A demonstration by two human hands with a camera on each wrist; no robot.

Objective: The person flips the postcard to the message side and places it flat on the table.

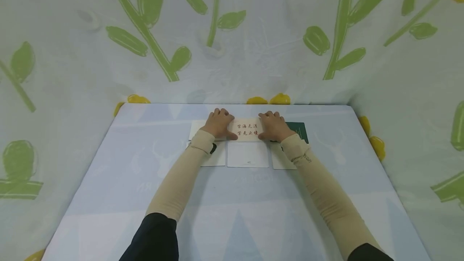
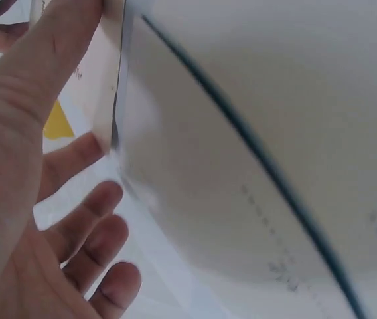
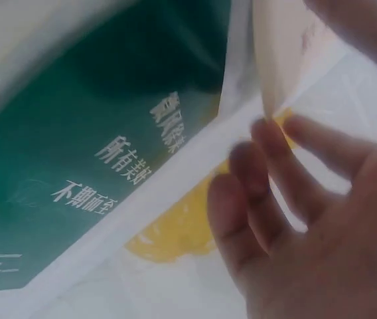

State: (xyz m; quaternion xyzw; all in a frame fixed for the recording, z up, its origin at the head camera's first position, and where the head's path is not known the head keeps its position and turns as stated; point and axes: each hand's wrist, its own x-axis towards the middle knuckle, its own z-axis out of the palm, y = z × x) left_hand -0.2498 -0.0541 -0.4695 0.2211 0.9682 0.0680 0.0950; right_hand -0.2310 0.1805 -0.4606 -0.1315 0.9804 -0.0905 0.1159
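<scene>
Both hands hold a cream card [image 1: 247, 126] with dark red Chinese writing, at the far side of the table. My left hand [image 1: 218, 125] grips its left edge, with the thumb at the near corner and the index fingertip at the far corner. The right hand [image 1: 274, 127] holds the right edge in the same way. In the left wrist view the card [image 2: 99, 86] is seen nearly edge-on, and the other fingers are spread off it. Beside the right hand lies a dark green card [image 3: 109, 133] with white Chinese writing. A pale card [image 1: 195, 128] is partly hidden behind the left hand.
Nearer to me lies a row of pale cards: a left one [image 1: 215, 158], a middle one [image 1: 248, 155] and a right one [image 1: 282, 159], partly covered by the arms. The table [image 1: 232, 196] has a pale blue patterned cover. A flower-printed curtain [image 1: 261, 51] stands behind it.
</scene>
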